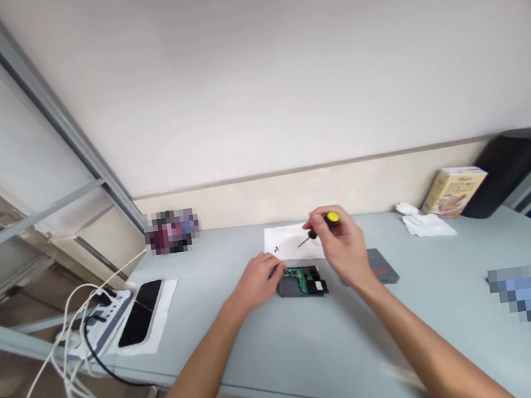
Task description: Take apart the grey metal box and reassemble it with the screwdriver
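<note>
In my right hand is a screwdriver with a yellow-and-black handle. Its thin shaft slants down to the left over a white sheet of paper. My left hand grips the left end of a dark grey open casing, its fingers closed at the edge. A green circuit board with black parts shows inside this casing. Several tiny dark pieces, likely screws, lie on the paper. Partly behind my right wrist is a flat grey cover.
A phone and a power strip with tangled white cables occupy the left side. At the back right stand a yellowish box and a black cylinder, near crumpled tissue. Blurred items lie back left and far right.
</note>
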The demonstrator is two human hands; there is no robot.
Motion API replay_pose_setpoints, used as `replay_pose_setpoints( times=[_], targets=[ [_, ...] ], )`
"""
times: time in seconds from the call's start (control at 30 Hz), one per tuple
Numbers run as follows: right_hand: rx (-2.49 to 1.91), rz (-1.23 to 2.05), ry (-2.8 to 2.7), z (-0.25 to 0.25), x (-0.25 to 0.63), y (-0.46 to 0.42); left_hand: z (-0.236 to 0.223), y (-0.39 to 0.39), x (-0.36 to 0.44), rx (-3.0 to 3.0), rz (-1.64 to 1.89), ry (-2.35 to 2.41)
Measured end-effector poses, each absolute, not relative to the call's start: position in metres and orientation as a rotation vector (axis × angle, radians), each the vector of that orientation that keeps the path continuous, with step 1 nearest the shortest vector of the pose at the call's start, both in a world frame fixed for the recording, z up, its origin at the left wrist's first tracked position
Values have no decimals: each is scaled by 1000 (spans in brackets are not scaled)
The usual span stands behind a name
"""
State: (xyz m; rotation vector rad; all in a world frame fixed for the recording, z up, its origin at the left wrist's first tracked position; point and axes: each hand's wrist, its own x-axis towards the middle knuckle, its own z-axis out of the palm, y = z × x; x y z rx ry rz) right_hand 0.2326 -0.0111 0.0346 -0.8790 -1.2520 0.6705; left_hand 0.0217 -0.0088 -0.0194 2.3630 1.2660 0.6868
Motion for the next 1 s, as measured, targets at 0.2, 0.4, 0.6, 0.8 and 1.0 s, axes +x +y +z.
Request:
replay_pose_setpoints(
  times=[0.2, 0.4, 0.6, 0.8, 1.0],
  targets=[
    [-1065, 396, -1686, 38, 287, -33, -10, -15, 15, 2336, 605, 1211],
    [-1430, 499, -2262, 5, 346, -40, 2, -22, 5, 2292, 424, 1135],
    [-1515, 450, -2373, -16, 369, -42, 2, -20, 2, 2305, 382, 1070],
    [-1546, 489, -2345, -5, 364, -35, 0, -18, 2, 2264, 420, 1049],
    [-1518, 630, -2409, 27, 343, -34, 3, -18, 3, 2193, 381, 1055]
  ],
)
